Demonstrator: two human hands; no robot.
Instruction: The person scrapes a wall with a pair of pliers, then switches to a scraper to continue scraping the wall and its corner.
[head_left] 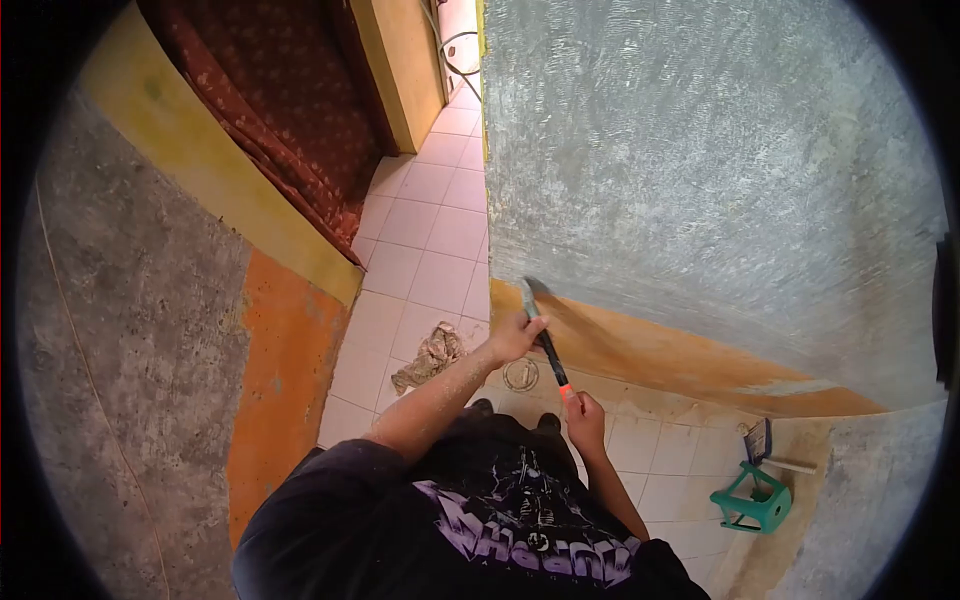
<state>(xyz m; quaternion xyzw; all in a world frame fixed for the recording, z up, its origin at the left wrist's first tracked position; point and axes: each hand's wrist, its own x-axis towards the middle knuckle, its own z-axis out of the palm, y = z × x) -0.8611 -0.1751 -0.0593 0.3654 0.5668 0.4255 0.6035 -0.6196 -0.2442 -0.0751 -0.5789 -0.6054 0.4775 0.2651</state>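
Observation:
A hand tool [552, 355] with a black shaft, an orange band and a pale head reaches up to the wall. Its head is at the line where the grey plaster [660, 150] meets the orange strip [600, 335]. My left hand [515, 337] is closed round the upper shaft, close to the head. Lower down, my right hand [584, 420] grips the handle end, below the orange band. Whitish specks cover my left forearm. The tool's head is partly blurred, so whether it touches the wall is unclear.
A crumpled cloth [432, 358] and a round object [520, 375] lie on the tiled floor [430, 235]. At the lower right stands a green stool [755, 500] beside a blue item [757, 440]. A dark red curtain [280, 90] hangs in the left doorway.

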